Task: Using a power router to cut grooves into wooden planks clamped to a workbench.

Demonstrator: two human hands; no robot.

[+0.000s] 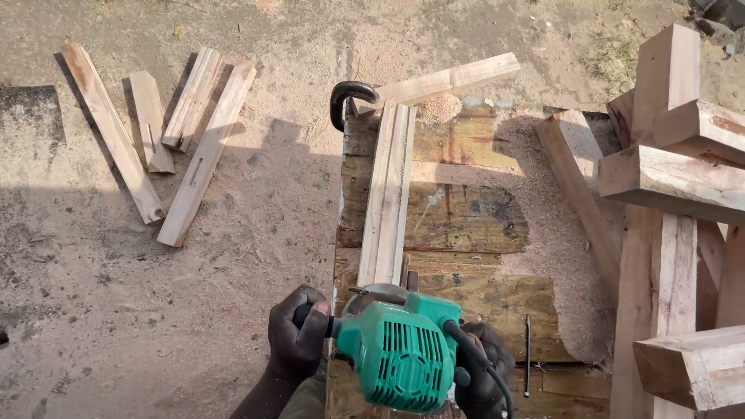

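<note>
Your left hand (297, 335) is wrapped tight around the black side handle of the green power tool (400, 353), fingers curled shut over it. Your right hand (483, 372) grips the other side of the tool's body, closed around it, with the black cord (485, 365) running across it. The tool sits between your hands, its front end resting at the near end of the grooved wooden strip (388, 194).

That strip runs straight away from your hands along the worn workbench (466, 225), which is dusted with sawdust. At the strip's far end, a black clamp (348, 99) curves over the bench edge. Right of your right hand stands a stack of thick timber pieces (675, 178). Far off to the left, beyond your left hand, several wooden slats (167, 140) lie on the sandy ground.
</note>
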